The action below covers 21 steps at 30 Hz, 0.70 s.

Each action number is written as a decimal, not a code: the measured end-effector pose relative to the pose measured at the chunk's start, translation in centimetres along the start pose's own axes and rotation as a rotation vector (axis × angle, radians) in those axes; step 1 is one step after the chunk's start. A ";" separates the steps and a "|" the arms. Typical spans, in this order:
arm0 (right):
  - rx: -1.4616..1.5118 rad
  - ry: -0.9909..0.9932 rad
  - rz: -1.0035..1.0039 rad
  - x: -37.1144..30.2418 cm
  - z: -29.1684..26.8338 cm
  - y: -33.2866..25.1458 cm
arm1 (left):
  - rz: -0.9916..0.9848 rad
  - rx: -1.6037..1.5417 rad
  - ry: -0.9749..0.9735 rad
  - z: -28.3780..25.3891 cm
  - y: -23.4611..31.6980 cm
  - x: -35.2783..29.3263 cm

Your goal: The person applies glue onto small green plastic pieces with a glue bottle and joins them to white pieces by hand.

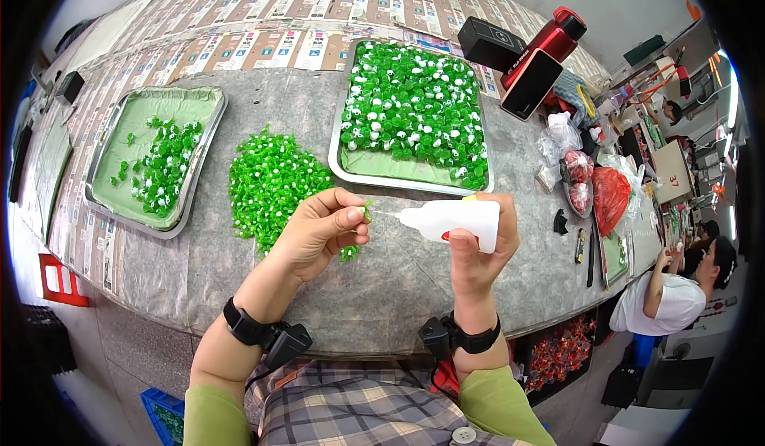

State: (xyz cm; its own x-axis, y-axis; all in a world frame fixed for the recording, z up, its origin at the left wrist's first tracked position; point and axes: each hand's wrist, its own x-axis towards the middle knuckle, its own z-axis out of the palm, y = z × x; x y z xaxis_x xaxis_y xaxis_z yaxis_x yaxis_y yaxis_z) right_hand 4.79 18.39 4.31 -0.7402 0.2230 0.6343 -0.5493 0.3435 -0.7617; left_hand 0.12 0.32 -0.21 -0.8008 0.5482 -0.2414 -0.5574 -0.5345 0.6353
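Observation:
My left hand [323,235] pinches a small green piece [367,212] between thumb and fingertips, in front of my body. Wrapped around a white squeeze bottle [430,220] is my right hand [488,243]; the bottle lies sideways with its thin nozzle pointing left, close to the green piece. Just beyond my left hand spreads a loose pile of small green and white pieces [275,187]. A few strays lie under that hand. Farther back, a metal tray [374,167] is heaped with green pieces bearing white, eye-like balls [410,103].
At left sits a second metal tray [111,159], partly filled with green pieces. A black box [488,43], a red flask [550,43] and a phone [531,85] stand back right. Plastic bags [610,197] crowd the right edge, near a utility knife [580,245]. Another person [673,290] sits beyond.

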 end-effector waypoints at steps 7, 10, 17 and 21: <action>-0.025 -0.014 -0.009 0.0 0.0 0.1 | -0.005 0.008 0.007 0.1 0.1 0.0; -0.054 -0.028 -0.023 -0.1 0.0 0.2 | -0.010 0.025 0.012 0.0 0.1 0.0; -0.008 0.043 -0.008 -0.1 -0.3 0.5 | -0.013 0.025 0.005 -0.1 0.0 0.0; -0.044 0.017 0.003 0.0 -0.2 0.3 | -0.013 0.029 0.014 -0.1 0.0 0.0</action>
State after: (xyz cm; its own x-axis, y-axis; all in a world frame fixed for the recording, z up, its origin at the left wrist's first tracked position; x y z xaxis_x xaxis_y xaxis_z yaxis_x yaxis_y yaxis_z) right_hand 4.71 18.65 4.10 -0.7350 0.2395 0.6344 -0.5290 0.3826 -0.7575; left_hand 0.14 0.24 -0.31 -0.7965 0.5460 -0.2596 -0.5613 -0.5084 0.6531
